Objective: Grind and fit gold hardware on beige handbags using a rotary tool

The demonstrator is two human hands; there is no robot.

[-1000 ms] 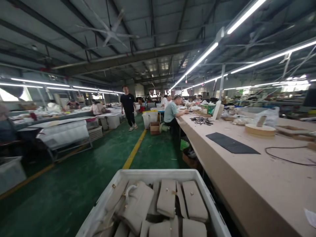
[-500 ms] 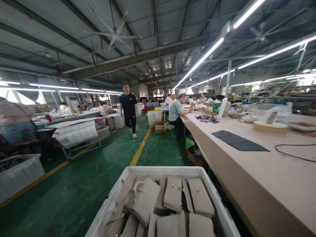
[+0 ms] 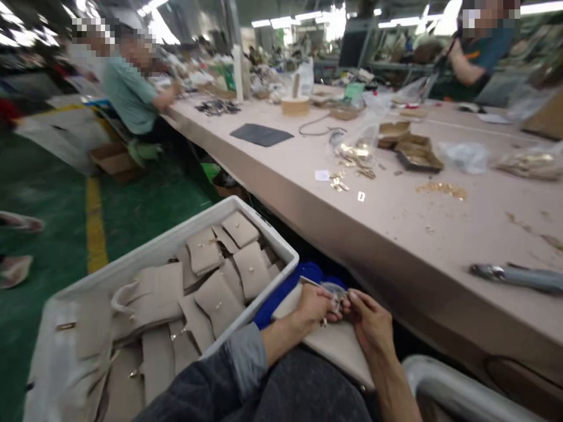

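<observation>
A beige handbag (image 3: 338, 346) lies across my lap. My left hand (image 3: 313, 305) is closed around its handle (image 3: 334, 288), which looks wrapped in clear plastic. Close beside it, the thumb and fingers of my right hand (image 3: 372, 322) are pinched at the handle's end. What lies between those right fingertips is too small and blurred to make out. A bit of shiny metal shows below my left fingers. To my left stands a white plastic bin (image 3: 237, 205) holding several beige handbags (image 3: 153, 293) with gold-coloured fittings.
A long pink-beige table (image 3: 272, 170) runs along the right. On it are gold-coloured metal parts (image 3: 442, 189), small cardboard boxes (image 3: 417, 153), a dark flat sheet (image 3: 261, 135), a tape roll (image 3: 295, 106) and a grey tool (image 3: 519, 275). One person (image 3: 132, 88) sits farther along; another (image 3: 475, 64) is across.
The view has swung right and down. My hands, the handbag on my lap and the table's near part have come into sight; the bin now appears farther left.
</observation>
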